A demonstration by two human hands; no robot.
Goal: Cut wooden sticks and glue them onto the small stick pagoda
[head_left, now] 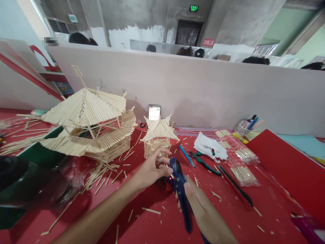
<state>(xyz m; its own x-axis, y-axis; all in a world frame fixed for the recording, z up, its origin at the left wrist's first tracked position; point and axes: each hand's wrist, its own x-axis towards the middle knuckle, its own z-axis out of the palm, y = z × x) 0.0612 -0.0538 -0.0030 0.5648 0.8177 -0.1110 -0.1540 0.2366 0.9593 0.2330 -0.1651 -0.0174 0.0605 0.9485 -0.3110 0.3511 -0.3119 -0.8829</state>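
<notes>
My right hand is closed around the handles of a blue cutter, whose head points up and away from me. My left hand reaches in from the left, fingers pinched together just beside the cutter's head; what it pinches is too small to make out. Right behind my left fingers stands a small pavilion model built of wooden sticks. A much larger stick pavilion stands to the left on the red table.
Loose stick offcuts litter the red surface. Green-handled pliers, a blue pen, a white cloth and packs of sticks lie to the right. A dark green object sits near left. A grey partition runs behind.
</notes>
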